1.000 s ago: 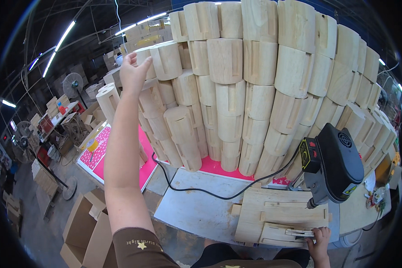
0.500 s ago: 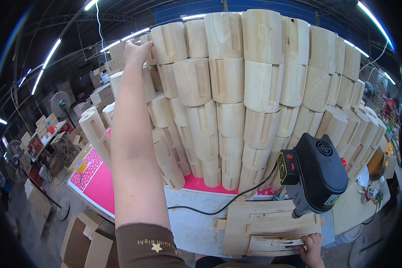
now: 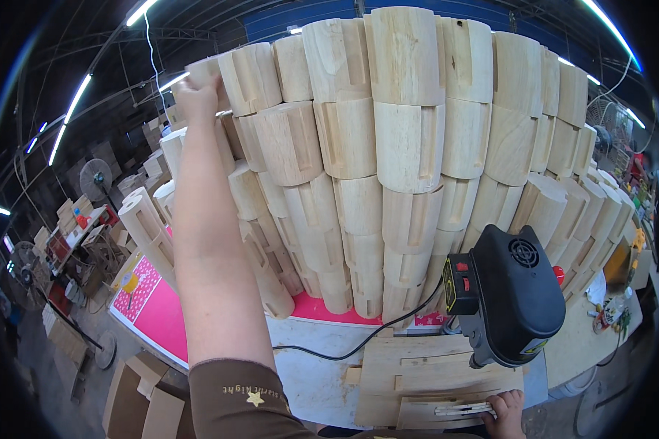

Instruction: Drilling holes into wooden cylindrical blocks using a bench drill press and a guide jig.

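At the upper left, my raised left hand (image 3: 200,99) grips a short wooden cylinder (image 3: 203,71) at the top of a tall stack. Its fingers are partly hidden behind the wood. Slotted pale wooden cylinders (image 3: 408,143) stand in columns to its right. At the lower right, my right hand (image 3: 504,414) is curled round the ends of several thin wooden strips (image 3: 458,410). These lie over a plywood board (image 3: 377,399) with narrow battens. The black head of a bench drill (image 3: 516,293) rises just above this hand.
A black cable (image 3: 337,358) runs from the drill across the white tabletop (image 3: 307,384). Pink sheeting (image 3: 161,314) lies under the stacks, with a yellow tape roll (image 3: 129,282) on it. Open cardboard boxes (image 3: 143,402) and a standing fan (image 3: 97,179) are at the left.
The view has shifted slightly. My left hand has moved a little left and closed round a cylinder at the stack's top. My right hand stays by the strips.
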`<act>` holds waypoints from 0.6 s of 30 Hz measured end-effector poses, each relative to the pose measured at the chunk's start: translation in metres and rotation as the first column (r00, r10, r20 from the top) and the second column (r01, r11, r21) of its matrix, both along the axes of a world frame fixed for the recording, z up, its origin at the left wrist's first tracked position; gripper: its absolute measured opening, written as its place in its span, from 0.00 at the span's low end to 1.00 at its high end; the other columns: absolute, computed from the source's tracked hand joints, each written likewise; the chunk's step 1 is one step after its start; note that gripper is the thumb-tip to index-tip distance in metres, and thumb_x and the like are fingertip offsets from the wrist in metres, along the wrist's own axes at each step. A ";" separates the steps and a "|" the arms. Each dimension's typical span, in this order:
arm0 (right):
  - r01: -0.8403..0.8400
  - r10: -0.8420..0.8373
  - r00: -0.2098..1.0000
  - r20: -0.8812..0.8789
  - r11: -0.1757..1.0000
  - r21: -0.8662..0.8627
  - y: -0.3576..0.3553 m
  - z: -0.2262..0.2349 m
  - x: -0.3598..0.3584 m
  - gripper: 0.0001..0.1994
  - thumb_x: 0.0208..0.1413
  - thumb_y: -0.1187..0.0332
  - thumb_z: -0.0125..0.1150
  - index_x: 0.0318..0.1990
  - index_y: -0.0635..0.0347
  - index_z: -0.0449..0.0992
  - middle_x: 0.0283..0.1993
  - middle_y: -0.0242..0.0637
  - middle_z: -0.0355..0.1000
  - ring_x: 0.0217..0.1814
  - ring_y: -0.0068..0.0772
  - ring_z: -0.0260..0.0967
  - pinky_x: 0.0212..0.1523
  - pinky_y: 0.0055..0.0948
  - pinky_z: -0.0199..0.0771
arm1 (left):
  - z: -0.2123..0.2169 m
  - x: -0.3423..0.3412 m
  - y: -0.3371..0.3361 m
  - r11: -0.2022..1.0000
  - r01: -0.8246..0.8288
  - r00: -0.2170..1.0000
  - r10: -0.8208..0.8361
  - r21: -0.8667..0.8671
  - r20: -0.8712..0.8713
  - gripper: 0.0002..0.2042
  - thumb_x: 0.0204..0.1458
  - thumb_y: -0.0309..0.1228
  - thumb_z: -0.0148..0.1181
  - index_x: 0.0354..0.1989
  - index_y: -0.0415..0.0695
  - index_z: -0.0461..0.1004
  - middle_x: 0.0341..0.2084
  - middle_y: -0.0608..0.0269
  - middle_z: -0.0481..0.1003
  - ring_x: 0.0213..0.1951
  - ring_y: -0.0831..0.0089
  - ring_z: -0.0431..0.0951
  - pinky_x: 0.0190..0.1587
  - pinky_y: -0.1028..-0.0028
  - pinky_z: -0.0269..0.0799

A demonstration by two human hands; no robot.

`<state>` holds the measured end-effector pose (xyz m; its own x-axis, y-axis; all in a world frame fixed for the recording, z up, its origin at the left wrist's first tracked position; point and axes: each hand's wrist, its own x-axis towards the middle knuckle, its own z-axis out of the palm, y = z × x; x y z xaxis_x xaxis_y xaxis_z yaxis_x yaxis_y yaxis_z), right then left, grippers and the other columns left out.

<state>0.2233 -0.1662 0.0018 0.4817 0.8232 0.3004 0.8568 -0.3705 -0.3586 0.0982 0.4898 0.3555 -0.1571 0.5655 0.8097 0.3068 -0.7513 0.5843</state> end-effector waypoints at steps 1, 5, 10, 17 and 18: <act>-0.012 0.012 1.000 -0.008 1.000 0.003 -0.001 -0.001 0.001 0.19 0.34 0.78 0.61 0.40 0.60 0.70 0.38 0.47 0.65 0.43 0.52 0.60 0.42 0.45 0.60 | 0.002 -0.002 -0.004 0.985 -0.093 0.977 0.063 0.143 0.203 0.33 0.40 0.36 0.66 0.54 0.34 0.59 0.45 0.45 0.68 0.45 0.56 0.71 0.48 0.64 0.66; -0.032 0.032 0.999 0.001 0.999 0.018 -0.003 -0.010 0.005 0.19 0.34 0.79 0.60 0.40 0.60 0.70 0.38 0.47 0.65 0.44 0.53 0.60 0.43 0.45 0.60 | 0.022 -0.031 -0.050 0.848 -0.164 0.818 -0.168 0.504 0.550 0.31 0.42 0.35 0.67 0.52 0.34 0.61 0.45 0.49 0.67 0.46 0.61 0.71 0.49 0.69 0.66; -0.091 0.072 0.989 0.126 0.985 0.145 -0.002 -0.020 0.011 0.21 0.27 0.67 0.68 0.35 0.55 0.69 0.31 0.37 0.64 0.36 0.45 0.61 0.42 0.43 0.56 | 0.009 -0.065 -0.154 0.710 0.178 0.753 -0.544 0.682 0.370 0.22 0.51 0.31 0.59 0.51 0.34 0.60 0.43 0.54 0.70 0.45 0.71 0.72 0.47 0.74 0.69; -0.049 0.045 0.992 0.122 0.998 0.028 -0.006 -0.011 0.013 0.19 0.30 0.66 0.68 0.37 0.51 0.73 0.35 0.35 0.67 0.42 0.41 0.63 0.52 0.49 0.53 | -0.140 -0.099 -0.307 0.717 0.694 0.710 -0.671 -0.057 0.214 0.19 0.51 0.28 0.58 0.51 0.36 0.66 0.43 0.58 0.73 0.43 0.75 0.74 0.45 0.76 0.70; -0.054 0.051 0.993 0.111 0.998 0.026 -0.006 -0.010 0.016 0.20 0.31 0.66 0.68 0.38 0.50 0.74 0.37 0.35 0.67 0.44 0.41 0.62 0.53 0.51 0.51 | -0.163 -0.097 -0.325 0.668 0.694 0.720 -0.655 -0.269 0.228 0.18 0.50 0.27 0.58 0.50 0.36 0.68 0.42 0.58 0.74 0.42 0.75 0.74 0.45 0.76 0.70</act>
